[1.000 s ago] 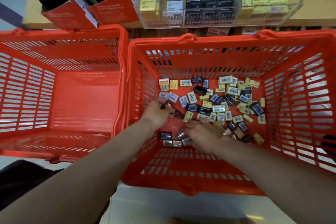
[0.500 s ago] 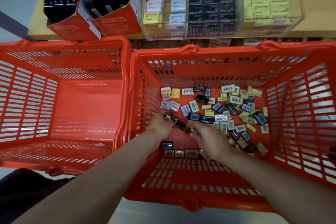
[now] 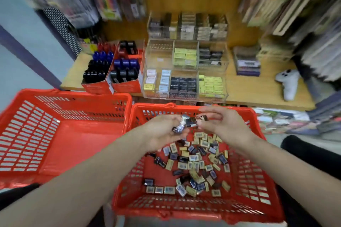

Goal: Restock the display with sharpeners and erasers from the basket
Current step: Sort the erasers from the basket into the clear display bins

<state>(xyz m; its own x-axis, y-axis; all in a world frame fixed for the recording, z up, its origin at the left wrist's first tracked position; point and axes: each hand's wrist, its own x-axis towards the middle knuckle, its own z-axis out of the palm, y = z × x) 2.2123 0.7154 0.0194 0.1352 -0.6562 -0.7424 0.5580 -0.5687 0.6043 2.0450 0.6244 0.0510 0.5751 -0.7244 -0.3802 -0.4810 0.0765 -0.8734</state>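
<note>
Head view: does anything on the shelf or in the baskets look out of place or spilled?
One oddity: a white plush toy lies on the wooden shelf right of the clear display, among stationery. The small packs lie loose inside the right basket, none spilled outside.

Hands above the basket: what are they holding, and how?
Left hand cups several small wrapped pieces; right hand pinches one dark piece by its edge.

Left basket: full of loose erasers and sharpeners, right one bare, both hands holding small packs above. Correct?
Reversed. The head view shows the loose packs in the right basket; the left basket holds none. Both the left hand and right hand do hold small packs above.
</note>
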